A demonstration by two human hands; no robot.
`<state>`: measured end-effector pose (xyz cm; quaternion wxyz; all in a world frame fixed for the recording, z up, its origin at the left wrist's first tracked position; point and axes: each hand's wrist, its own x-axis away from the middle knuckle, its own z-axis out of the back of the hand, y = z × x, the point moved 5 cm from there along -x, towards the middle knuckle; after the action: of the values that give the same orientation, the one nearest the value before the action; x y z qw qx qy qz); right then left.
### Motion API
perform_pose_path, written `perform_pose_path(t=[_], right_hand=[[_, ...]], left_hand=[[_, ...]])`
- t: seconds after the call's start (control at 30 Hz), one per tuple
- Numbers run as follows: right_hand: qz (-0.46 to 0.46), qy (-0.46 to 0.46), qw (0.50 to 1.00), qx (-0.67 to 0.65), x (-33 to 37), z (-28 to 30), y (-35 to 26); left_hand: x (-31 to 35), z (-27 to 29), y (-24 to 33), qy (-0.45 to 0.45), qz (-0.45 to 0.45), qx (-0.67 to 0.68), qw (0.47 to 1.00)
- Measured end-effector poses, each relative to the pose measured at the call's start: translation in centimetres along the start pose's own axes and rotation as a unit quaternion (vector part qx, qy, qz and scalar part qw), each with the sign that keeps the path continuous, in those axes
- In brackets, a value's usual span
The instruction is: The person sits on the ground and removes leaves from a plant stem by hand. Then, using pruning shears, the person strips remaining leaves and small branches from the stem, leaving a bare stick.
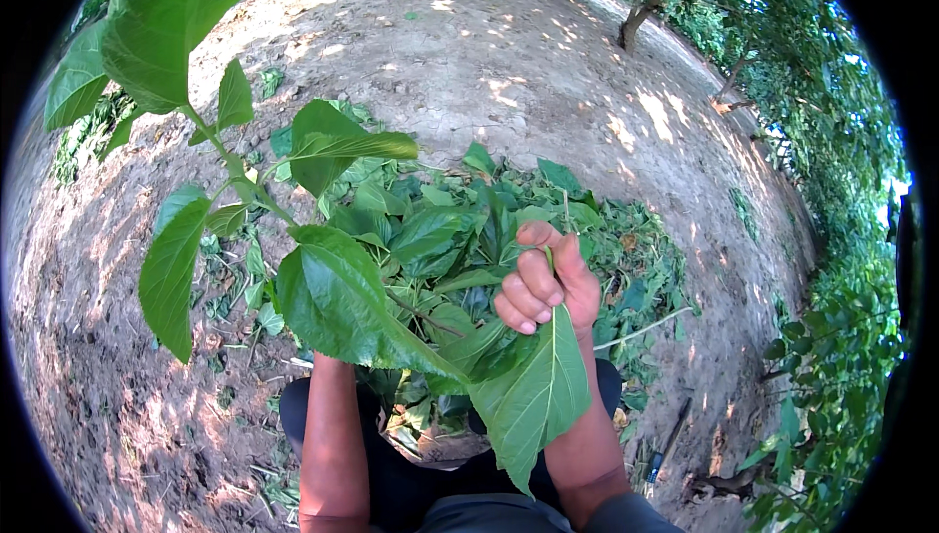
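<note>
My right hand [548, 284] is closed in a fist, its fingers wrapped round the stalk of a broad green leaf [538, 391], which hangs down over my right forearm. At the left, a leafy branch [235, 163] with large toothed leaves leans up and away. My left forearm [334, 435] comes up from below and ends behind one of its large glossy leaves [337, 303]. That leaf hides my left hand, so its fingers and any hold on the branch cannot be seen. Beneath both hands lies a heap of picked green leaves [430, 240].
A pale bare stick [643, 330] juts from the heap's right side. To the right of my legs, a thin dark tool [669, 443] with a bluish end lies on the dry soil [469, 73]. Tree trunks [641, 20] stand beyond, and leafy bushes [841, 367] line the right.
</note>
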<state>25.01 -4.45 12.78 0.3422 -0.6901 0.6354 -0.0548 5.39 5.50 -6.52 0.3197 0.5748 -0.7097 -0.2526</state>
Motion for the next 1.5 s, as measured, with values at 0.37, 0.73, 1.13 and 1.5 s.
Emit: perform_pose_path(t=[0.37, 0.73, 1.13, 1.5], right_hand=[[0.016, -0.048, 0.998, -0.029, 0.1, 0.4, 0.3], [0.031, 0.035, 0.998, -0.030, -0.3, 1.9, 0.7], [0.015, 0.524, 0.805, 0.278, 3.3, 11.7, -1.7], [0.106, 0.512, 0.805, 0.278, -5.2, 16.7, -0.3]], left_hand=[[0.2, -1.4, 1.7, -0.052, -0.046, -0.128, 0.989], [1.3, -3.0, 3.4, -0.026, -0.042, -0.212, 0.976], [2.3, -2.8, 4.9, 0.017, -0.031, -0.209, 0.977], [2.2, -3.6, 4.2, 0.037, 0.028, -0.192, 0.980]])
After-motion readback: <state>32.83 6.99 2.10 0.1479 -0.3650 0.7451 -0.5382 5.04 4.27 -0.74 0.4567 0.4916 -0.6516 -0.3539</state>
